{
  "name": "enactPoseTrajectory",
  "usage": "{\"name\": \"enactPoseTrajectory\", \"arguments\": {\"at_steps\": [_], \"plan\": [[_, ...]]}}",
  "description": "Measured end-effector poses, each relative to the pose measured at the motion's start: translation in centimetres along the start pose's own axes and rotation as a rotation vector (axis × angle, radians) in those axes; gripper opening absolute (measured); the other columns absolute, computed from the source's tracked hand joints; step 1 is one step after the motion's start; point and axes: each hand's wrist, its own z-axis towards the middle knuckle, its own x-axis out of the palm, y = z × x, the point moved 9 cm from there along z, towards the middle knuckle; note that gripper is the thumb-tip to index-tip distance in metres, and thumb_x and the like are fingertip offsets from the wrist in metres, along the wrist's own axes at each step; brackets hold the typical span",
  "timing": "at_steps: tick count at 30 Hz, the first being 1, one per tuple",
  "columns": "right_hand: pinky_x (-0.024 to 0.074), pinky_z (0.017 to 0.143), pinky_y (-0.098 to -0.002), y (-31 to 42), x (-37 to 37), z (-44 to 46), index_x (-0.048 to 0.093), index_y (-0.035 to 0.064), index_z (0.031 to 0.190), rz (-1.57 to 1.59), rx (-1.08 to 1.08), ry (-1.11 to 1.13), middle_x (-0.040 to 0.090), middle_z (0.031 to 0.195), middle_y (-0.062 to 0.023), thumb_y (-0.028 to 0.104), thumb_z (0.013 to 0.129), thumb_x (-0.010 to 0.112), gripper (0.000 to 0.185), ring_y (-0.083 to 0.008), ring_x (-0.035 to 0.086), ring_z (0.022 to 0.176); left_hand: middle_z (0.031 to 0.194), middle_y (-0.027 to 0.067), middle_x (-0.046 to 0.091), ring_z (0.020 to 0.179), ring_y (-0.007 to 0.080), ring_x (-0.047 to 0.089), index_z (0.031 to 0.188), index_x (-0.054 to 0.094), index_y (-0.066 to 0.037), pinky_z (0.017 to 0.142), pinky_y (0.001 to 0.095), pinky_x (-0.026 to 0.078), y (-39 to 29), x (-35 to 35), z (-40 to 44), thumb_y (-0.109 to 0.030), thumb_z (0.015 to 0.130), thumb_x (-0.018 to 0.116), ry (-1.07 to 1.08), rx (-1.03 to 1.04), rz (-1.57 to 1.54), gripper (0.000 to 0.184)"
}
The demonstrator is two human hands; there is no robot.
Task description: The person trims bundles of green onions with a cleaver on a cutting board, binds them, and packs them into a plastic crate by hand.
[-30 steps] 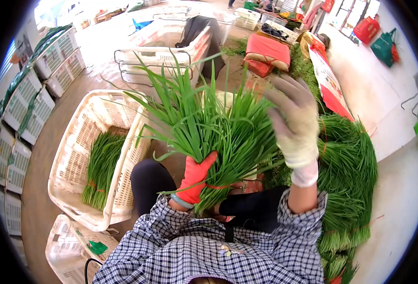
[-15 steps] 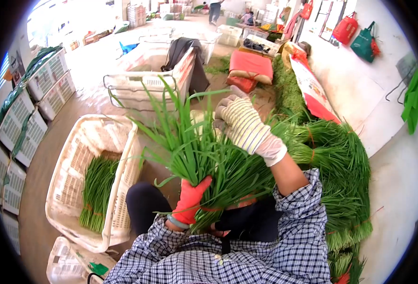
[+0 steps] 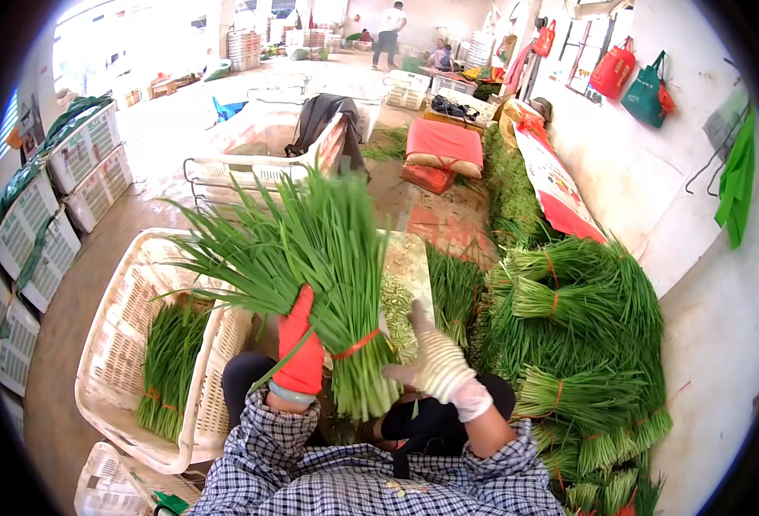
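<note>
My left hand (image 3: 300, 344), in a red glove, is closed round a thick bunch of garlic chives (image 3: 336, 249) over my lap. The bunch stands tilted, leaves up and fanning to the left, pale cut stems down, with a red band (image 3: 357, 344) round its lower part. My right hand (image 3: 435, 357), in a cream-and-grey striped glove, is just right of the stem ends. Its thumb and fingers are spread with nothing between them. Behind it, a pale board (image 3: 414, 267) carries short stem scraps (image 3: 398, 314).
To my left, a white plastic basket (image 3: 134, 292) contains banded chive bunches (image 3: 173, 361). Many more bunches (image 3: 581, 344) are heaped at my right along the wall. Ahead stand a large crate (image 3: 250, 172) with a dark cloth and a red-covered bundle (image 3: 445, 146). A person (image 3: 389, 34) stands far back.
My right hand has come down from above the leaves to beside the stem ends. The bunch is now more upright, its red band facing me, and the board behind it shows.
</note>
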Motion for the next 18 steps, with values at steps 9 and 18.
{"name": "enactPoseTrajectory", "arguments": {"at_steps": [9, 18], "plan": [[0.0242, 0.117, -0.0367, -4.4, 11.0, 1.8, 0.0, -0.0034, 0.154, 0.625, 0.012, -0.005, 0.025, 0.155, -0.0248, 0.02, 0.071, 0.083, 0.12, -0.0333, 0.025, 0.145, 0.123, 0.006, 0.061, 0.106, 0.0182, 0.061, 0.135, 0.05, -0.002, 0.091, 0.0317, 0.05, 0.8, 1.7, 2.1, -0.015, 0.091, 0.069, 0.078, 0.107, 0.249, 0.05], [0.0461, 0.104, -0.0403, -4.5, 14.7, -3.2, 0.035, 0.0018, 0.147, 1.888, 0.174, 0.333, 0.051, 0.14, -0.0143, 0.042, 0.081, 0.077, 0.088, -0.0272, 0.055, 0.124, 0.155, 0.0177, 0.03, 0.142, 0.0266, 0.034, 0.153, 0.025, -0.007, 0.108, 0.0373, 0.038, -5.0, 12.9, -0.9, -0.023, 0.091, 0.068, 0.669, 0.466, 1.026, 0.078]]}}
